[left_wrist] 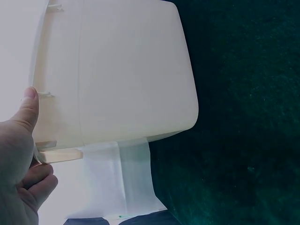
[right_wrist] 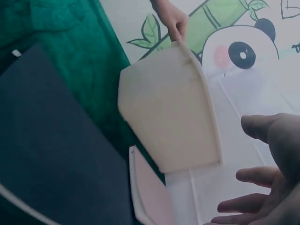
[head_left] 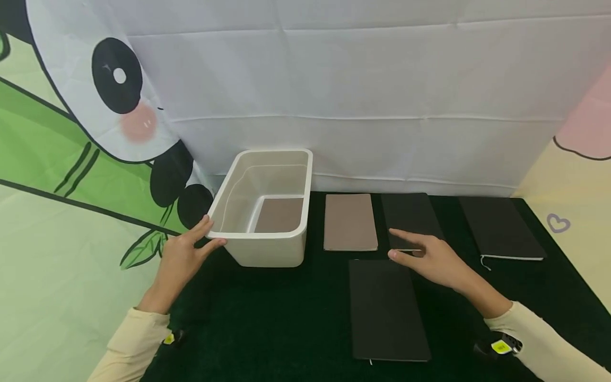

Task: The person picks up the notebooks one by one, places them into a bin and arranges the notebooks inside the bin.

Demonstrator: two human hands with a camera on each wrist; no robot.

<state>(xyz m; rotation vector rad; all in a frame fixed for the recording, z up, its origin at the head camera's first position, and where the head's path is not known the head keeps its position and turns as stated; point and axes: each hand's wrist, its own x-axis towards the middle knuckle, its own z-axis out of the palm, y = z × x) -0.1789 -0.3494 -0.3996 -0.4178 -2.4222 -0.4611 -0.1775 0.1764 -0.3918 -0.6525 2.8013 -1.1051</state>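
A cream plastic bin (head_left: 267, 250) stands upright at the table's back left, a brown-pink notebook (head_left: 279, 215) lying flat inside. My left hand (head_left: 183, 255) grips the bin's near left rim corner; the left wrist view shows the thumb (left_wrist: 29, 110) against its outer wall. Over a black notebook (head_left: 409, 207) hovers my right hand (head_left: 434, 263), holding nothing, thumb and fingers spread apart in the right wrist view. Another brown-pink notebook (head_left: 350, 223) lies between the bin and that black one. A second black notebook (head_left: 387, 313) lies nearer the front.
Farther right lies another black notebook (head_left: 503, 228) with a pale ribbon hanging out. Dark green cloth (head_left: 267, 318) covers the table. Behind it hangs a white printed curtain (head_left: 363, 95), with a panda drawing at left.
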